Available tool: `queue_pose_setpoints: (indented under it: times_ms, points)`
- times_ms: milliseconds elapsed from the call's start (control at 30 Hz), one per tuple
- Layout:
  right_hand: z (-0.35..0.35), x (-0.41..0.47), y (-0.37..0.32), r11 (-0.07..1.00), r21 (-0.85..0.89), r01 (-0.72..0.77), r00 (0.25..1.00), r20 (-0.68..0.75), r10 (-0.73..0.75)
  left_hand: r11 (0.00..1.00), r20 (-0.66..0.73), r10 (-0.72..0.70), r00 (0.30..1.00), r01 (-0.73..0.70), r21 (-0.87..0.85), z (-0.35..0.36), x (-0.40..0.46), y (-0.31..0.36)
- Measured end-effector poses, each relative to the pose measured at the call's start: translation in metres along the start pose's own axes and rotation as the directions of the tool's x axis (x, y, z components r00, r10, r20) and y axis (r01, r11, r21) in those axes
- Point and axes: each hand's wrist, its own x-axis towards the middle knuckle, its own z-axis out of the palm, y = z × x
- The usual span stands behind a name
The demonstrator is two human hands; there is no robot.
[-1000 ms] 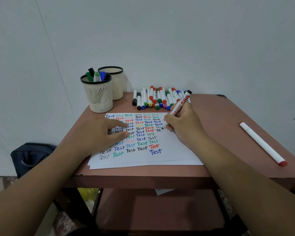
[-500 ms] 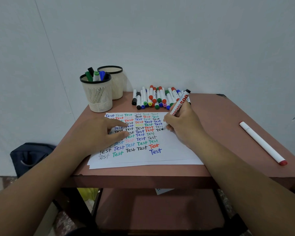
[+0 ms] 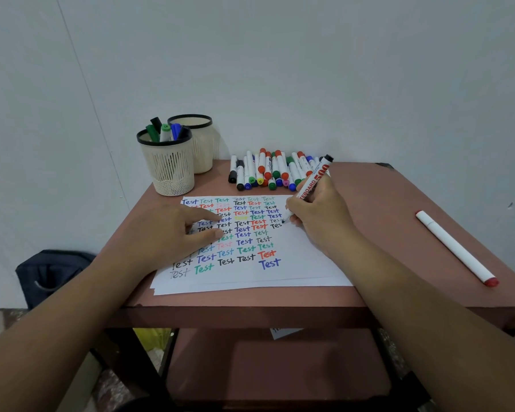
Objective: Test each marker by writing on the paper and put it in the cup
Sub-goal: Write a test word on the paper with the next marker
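- Two hands on white paper (image 3: pixel 295 263): left hand (image 3: pixel 167 233) flat, fingers straight, pressing the sheet; right hand (image 3: pixel 318 212) grip pinching black-capped marker (image 3: pixel 312 185), tip touching paper beside unfinished "Tes".
- Ribbed cream plastic cup (image 3: pixel 168 165), black rim, far left of brown tabletop (image 3: pixel 399 233), holding capped markers.
- Loose marker pile (image 3: pixel 274 171) behind paper.
- Slim white cylindrical red-ended marker (image 3: pixel 455 248) far right.

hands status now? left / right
Left hand: open, fingers flat on the paper.
Right hand: holding the marker, tip on the paper.
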Motion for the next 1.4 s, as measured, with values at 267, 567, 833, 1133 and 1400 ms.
queue_pose_setpoints:
  times_ms: [267, 567, 833, 1133, 1400]
  points:
    - [-0.001, -0.003, -0.003, 1.0, 0.01, -0.016, 1.0, 0.025, 0.016, 1.0, 0.004, -0.009, 1.0, 0.009, 0.005, -0.002, -0.001, 0.003]
    - [0.0, -0.004, -0.004, 0.999, 0.04, -0.011, 0.999, 0.033, 0.01, 0.999, 0.001, -0.028, 1.0, 0.028, 0.044, -0.001, -0.003, 0.004]
    - [-0.003, -0.005, -0.002, 0.976, 0.214, 0.036, 0.999, 0.001, -0.037, 0.974, -0.101, -0.08, 0.992, 0.056, -0.22, 0.007, -0.002, -0.001]
    - [-0.009, -0.02, -0.011, 0.855, 0.518, 0.022, 0.964, 0.215, -0.155, 0.961, -0.183, -0.115, 0.976, 0.063, -0.271, 0.001, -0.005, 0.004]
    - [-0.007, -0.025, -0.015, 0.853, 0.521, -0.014, 0.923, 0.336, -0.19, 0.98, -0.192, 0.071, 0.979, -0.105, -0.169, 0.0, -0.003, -0.001]
